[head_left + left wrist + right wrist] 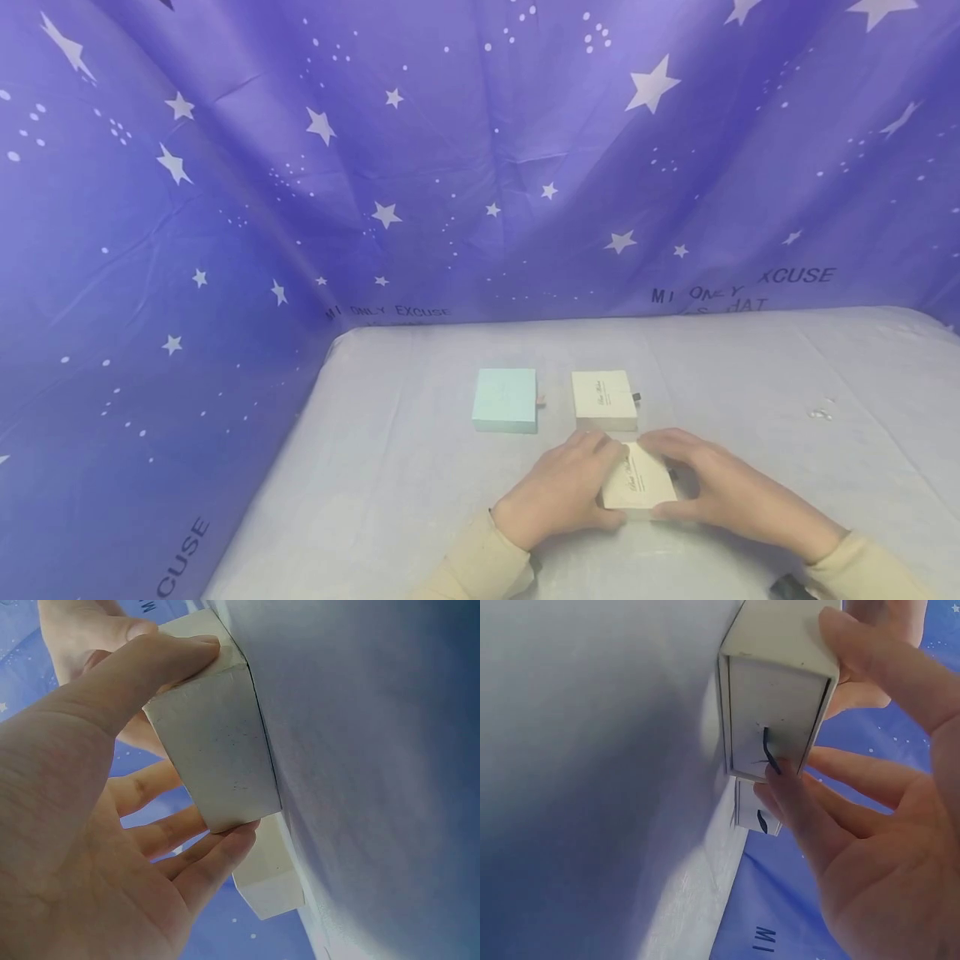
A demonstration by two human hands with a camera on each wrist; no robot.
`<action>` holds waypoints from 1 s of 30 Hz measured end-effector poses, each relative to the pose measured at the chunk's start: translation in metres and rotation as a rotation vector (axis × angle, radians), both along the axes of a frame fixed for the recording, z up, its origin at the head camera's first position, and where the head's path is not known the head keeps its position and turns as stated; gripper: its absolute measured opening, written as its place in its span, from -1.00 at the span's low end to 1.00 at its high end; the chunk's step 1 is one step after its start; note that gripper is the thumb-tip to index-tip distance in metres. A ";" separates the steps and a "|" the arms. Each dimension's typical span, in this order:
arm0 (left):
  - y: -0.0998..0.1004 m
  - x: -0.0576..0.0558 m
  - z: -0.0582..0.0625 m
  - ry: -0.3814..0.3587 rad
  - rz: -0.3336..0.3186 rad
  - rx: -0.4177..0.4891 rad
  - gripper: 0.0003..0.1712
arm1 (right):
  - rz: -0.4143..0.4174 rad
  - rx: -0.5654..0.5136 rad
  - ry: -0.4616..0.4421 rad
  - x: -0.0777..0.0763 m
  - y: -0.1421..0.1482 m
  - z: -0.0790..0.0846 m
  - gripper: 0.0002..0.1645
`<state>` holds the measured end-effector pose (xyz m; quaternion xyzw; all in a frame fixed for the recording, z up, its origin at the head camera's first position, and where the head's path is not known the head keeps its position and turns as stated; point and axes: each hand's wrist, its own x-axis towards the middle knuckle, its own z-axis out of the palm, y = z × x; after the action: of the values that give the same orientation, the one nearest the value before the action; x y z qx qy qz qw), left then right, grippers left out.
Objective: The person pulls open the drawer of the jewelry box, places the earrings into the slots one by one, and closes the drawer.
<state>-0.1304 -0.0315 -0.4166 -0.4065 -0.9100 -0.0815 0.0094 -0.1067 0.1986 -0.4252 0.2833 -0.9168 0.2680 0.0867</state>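
Observation:
A small cream drawer box with dark script on its lid sits on the table, held from both sides. My left hand grips its left side, thumb at the near face and fingers at the far end. From the right, my right hand holds it the same way. In the right wrist view a black ribbon tab sticks out of the drawer front, with a fingertip at it. Just behind stands a matching cream box, and a mint-green box with a pinkish tab is to its left.
Some small shiny pieces lie on the right of the pale cloth-covered table. A purple curtain with stars rises behind and on the left. A dark object shows at the bottom edge near the right sleeve.

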 end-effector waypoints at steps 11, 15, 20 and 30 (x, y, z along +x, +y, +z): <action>0.000 0.002 0.000 0.001 -0.005 -0.011 -0.28 | 0.006 -0.003 -0.002 0.002 0.000 0.000 -0.11; 0.000 0.000 0.001 0.043 -0.023 -0.007 -0.30 | 0.013 0.003 -0.016 0.000 0.000 0.003 -0.11; 0.001 0.000 0.004 0.113 -0.036 -0.011 -0.32 | 0.012 0.015 -0.027 -0.001 0.000 0.006 -0.12; 0.010 0.002 0.021 0.140 -0.025 -0.015 -0.21 | 0.022 0.007 0.052 0.001 0.012 0.019 -0.17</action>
<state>-0.1286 -0.0215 -0.3957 -0.4226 -0.9025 -0.0461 0.0687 -0.1058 0.2105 -0.4060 0.3002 -0.9120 0.2583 0.1065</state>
